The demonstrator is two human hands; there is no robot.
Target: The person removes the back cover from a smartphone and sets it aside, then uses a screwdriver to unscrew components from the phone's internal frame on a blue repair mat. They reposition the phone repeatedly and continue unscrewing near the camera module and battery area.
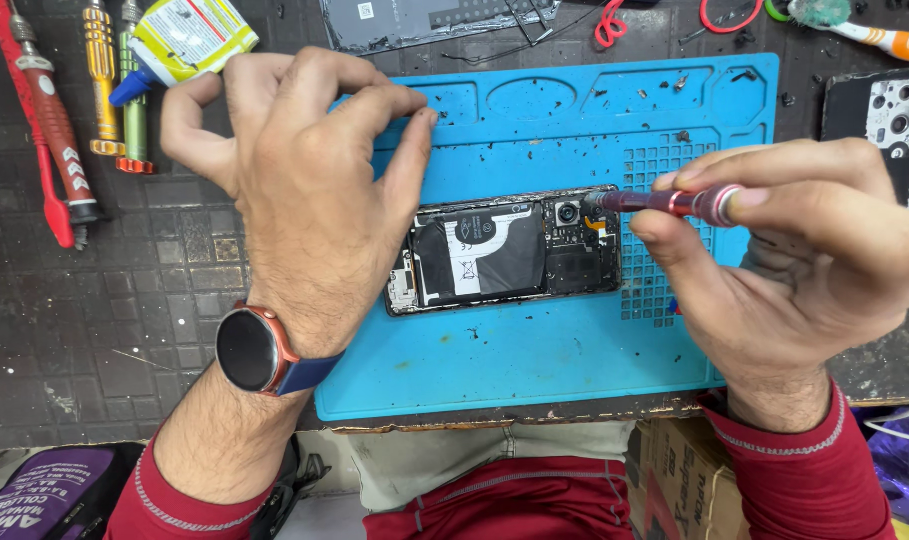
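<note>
An opened phone [505, 250] with its back cover off lies on a blue repair mat [535, 350], showing a black battery and camera module. My right hand [795, 270] grips a dark red screwdriver [665, 202], its tip touching the phone's upper right corner near the camera. My left hand [305, 190] hovers over the phone's left end with fingers spread and curved, holding nothing; whether it touches the phone is hidden. A round watch sits on that wrist.
Several red, orange and green screwdrivers [65, 130] lie at the far left beside a yellow glue tube [180, 40]. A phone back cover [880, 115] rests at the right edge. Another phone panel [425, 20] and red wire lie at the top.
</note>
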